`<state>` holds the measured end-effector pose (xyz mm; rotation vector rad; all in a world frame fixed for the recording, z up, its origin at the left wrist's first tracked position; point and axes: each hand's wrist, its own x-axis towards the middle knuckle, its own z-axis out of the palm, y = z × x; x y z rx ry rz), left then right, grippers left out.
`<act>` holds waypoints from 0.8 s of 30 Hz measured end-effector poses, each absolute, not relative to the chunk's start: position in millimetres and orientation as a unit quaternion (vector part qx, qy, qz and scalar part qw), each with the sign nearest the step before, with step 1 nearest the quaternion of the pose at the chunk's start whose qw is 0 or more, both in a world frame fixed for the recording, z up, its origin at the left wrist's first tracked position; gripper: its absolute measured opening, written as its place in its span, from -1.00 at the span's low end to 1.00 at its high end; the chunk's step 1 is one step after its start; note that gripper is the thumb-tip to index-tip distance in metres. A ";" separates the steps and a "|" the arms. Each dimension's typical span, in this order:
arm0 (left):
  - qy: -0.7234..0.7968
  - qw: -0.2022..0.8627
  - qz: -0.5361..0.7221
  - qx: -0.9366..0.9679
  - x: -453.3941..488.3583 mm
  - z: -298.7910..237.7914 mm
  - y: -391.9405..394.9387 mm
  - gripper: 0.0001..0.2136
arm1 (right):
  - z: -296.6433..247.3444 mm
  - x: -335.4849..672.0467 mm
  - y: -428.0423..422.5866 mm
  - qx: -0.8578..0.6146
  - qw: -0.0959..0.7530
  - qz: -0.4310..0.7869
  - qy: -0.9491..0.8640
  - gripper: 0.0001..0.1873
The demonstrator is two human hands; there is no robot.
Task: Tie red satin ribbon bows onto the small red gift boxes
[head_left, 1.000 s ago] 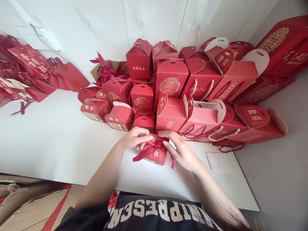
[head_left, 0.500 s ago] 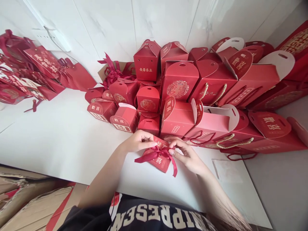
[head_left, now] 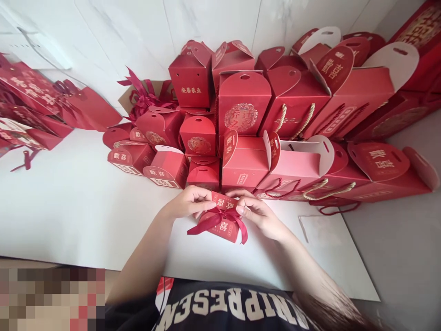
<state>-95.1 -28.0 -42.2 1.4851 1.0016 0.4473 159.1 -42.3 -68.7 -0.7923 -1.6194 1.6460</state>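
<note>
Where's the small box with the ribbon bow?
In the head view, the box is below centre, between the left hand and right hand, in front of stacked boxes.

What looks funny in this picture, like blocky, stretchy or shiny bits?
In the head view, blocky squares hide the bottom-left corner; in the head view, the big boxes at right look stretched and tilted, probably by a wide lens; in the head view, the table is bright, and the ribbon looks fairly sharp.

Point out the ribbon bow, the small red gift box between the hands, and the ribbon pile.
Ribbon bow [head_left: 225, 214]: head view, on its knot.
Small red gift box [head_left: 226, 229]: head view, on its printed lower panel.
Ribbon pile [head_left: 148, 99]: head view, on its middle.
</note>
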 end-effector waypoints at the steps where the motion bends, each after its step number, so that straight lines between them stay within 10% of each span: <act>1: 0.432 0.601 0.197 0.643 -94.9 -42.5 -27.6 -0.66 | -68.2 159.8 -42.0 -0.304 0.342 0.632 -0.625 -0.68; 24: 0.434 0.633 0.183 0.615 -99.1 -48.5 -24.3 -0.68 | -66.2 169.4 -37.5 -0.314 0.329 0.635 -0.625 -0.66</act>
